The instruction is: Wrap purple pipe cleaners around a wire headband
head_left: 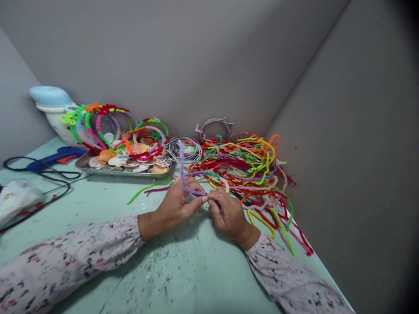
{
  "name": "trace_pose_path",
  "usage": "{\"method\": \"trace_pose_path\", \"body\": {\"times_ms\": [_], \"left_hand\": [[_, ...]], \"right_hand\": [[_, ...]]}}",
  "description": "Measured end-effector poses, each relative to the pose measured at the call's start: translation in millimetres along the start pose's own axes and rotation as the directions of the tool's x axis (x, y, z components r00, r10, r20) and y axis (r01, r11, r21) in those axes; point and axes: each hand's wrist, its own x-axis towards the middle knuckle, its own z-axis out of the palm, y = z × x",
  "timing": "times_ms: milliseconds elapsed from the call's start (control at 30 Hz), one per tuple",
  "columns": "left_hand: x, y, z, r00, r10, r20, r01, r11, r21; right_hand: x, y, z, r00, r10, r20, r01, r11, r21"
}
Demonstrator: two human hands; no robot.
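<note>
The purple pipe cleaner (182,168) is in front of the tray (124,174) and to its right, one end standing up. That loose end could snag on the tangled pile (225,163) right of the tray, or the tip slip — the pinch covers little of it. The left hand (178,200) has a narrow grip on its lower end; the right hand (229,213) pinches there too, seemingly on the tip.

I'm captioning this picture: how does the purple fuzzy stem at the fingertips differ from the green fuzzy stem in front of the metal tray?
The purple fuzzy stem is clearly bent, one end raised; the green fuzzy stem is gently curved. The left hand holds the purple one, while the green one lies on the pale green table. Both are thin and fuzzy.
</note>
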Motion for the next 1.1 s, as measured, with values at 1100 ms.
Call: {"method": "trace_pose_path", "body": {"times_ms": [1100], "left_hand": [[-0.8, -1.4, 1.8, 0.999, -0.036, 0.012, 0.036, 0.999, -0.025]], "right_hand": [[0.6, -0.9, -1.8, 0.999, 0.018, 0.032, -0.019, 0.999, 0.038]]}}
